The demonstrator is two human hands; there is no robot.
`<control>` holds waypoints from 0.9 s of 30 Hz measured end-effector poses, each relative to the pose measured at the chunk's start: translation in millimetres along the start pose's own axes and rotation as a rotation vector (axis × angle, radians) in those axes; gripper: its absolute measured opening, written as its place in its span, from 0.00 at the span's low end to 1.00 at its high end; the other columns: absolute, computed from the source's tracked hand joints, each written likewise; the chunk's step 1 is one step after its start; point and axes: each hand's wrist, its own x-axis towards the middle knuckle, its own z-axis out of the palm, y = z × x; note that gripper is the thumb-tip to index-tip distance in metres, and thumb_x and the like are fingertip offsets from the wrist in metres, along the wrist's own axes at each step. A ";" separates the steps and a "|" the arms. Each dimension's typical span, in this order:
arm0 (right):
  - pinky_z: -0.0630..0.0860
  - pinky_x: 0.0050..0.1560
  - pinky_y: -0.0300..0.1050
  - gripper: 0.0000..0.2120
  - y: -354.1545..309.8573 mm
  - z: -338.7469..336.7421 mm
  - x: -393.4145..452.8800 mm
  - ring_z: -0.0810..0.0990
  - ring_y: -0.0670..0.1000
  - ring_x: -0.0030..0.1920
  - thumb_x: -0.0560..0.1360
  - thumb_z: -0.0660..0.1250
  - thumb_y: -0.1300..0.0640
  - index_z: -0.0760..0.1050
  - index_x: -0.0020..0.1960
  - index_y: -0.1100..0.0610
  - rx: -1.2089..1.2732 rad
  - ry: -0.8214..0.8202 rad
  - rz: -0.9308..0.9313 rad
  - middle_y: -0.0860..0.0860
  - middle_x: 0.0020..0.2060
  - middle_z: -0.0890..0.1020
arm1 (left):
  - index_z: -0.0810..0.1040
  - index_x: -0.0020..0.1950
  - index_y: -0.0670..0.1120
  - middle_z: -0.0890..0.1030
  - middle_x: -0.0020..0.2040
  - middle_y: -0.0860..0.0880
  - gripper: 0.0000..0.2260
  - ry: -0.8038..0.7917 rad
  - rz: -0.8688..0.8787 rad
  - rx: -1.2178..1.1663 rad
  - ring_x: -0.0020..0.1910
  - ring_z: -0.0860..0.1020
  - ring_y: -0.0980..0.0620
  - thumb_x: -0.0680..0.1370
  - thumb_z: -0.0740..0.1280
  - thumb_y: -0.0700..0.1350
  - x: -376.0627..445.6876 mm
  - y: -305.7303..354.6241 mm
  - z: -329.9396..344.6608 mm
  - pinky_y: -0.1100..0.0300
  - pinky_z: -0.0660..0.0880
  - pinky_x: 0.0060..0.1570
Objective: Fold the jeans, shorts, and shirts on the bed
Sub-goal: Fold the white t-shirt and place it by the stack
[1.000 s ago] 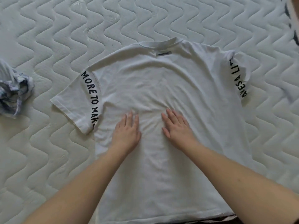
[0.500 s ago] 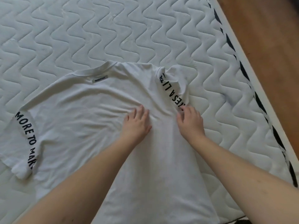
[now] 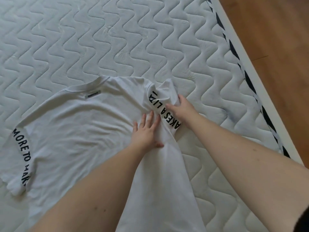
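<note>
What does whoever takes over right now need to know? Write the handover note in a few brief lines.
Left hand: flat, fingers straight, pressing the white shirt down near its right shoulder.
Right hand: on the right sleeve, which lies bunched against the shirt body; whether it grips or only pushes is unclear.
Shirt: spread back-up on the mattress, collar away from you, left sleeve still out flat.
Done: shirt laid out, right sleeve fold begun.
Left: finish the right side, fold the left sleeve in, then fold the body. No jeans or shorts in view.
</note>
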 end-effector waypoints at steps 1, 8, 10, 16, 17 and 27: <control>0.73 0.53 0.43 0.24 -0.4 3.0 0.8 0.79 0.54 0.58 0.74 0.72 0.52 0.71 0.67 0.54 -0.044 0.002 -0.007 0.52 0.55 0.80 | 0.34 0.78 0.58 0.33 0.79 0.53 0.54 0.001 -0.003 -0.002 0.78 0.37 0.46 0.68 0.71 0.66 0.0 0.2 -0.1 0.40 0.43 0.75; 0.64 0.31 0.46 0.14 24.1 -15.8 -21.6 0.73 0.50 0.34 0.72 0.71 0.46 0.72 0.38 0.55 -0.171 0.406 -0.088 0.49 0.33 0.76 | 0.35 0.78 0.60 0.34 0.79 0.55 0.54 0.022 -0.007 -0.041 0.78 0.37 0.47 0.68 0.73 0.65 2.0 -2.8 3.8 0.41 0.40 0.75; 0.65 0.31 0.44 0.15 36.2 -23.6 -36.3 0.71 0.50 0.32 0.73 0.71 0.47 0.70 0.35 0.54 -0.128 0.471 -0.064 0.48 0.30 0.75 | 0.35 0.78 0.59 0.35 0.79 0.55 0.54 0.031 -0.006 -0.045 0.78 0.37 0.47 0.68 0.73 0.65 2.3 -3.1 4.4 0.41 0.40 0.75; 0.68 0.35 0.45 0.21 54.3 -12.3 -63.1 0.73 0.49 0.31 0.74 0.69 0.40 0.76 0.37 0.57 -0.008 0.225 0.094 0.48 0.28 0.76 | 0.43 0.79 0.57 0.43 0.80 0.52 0.50 0.035 0.015 -0.070 0.79 0.44 0.46 0.68 0.71 0.66 0.0 0.7 -6.9 0.40 0.47 0.75; 0.68 0.34 0.43 0.21 50.9 -10.3 -63.8 0.74 0.47 0.32 0.74 0.69 0.39 0.78 0.38 0.57 0.039 0.210 0.098 0.46 0.29 0.77 | 0.51 0.79 0.56 0.51 0.80 0.50 0.44 0.057 0.017 -0.093 0.78 0.50 0.45 0.70 0.69 0.66 1.2 0.4 -13.8 0.41 0.53 0.74; 0.78 0.47 0.49 0.15 14.9 -10.0 -60.8 0.80 0.48 0.42 0.71 0.70 0.68 0.77 0.49 0.49 0.256 0.216 -0.104 0.48 0.41 0.83 | 0.59 0.78 0.52 0.63 0.76 0.46 0.29 0.337 0.212 -0.070 0.73 0.63 0.44 0.79 0.66 0.47 80.8 -6.4 -131.0 0.49 0.59 0.70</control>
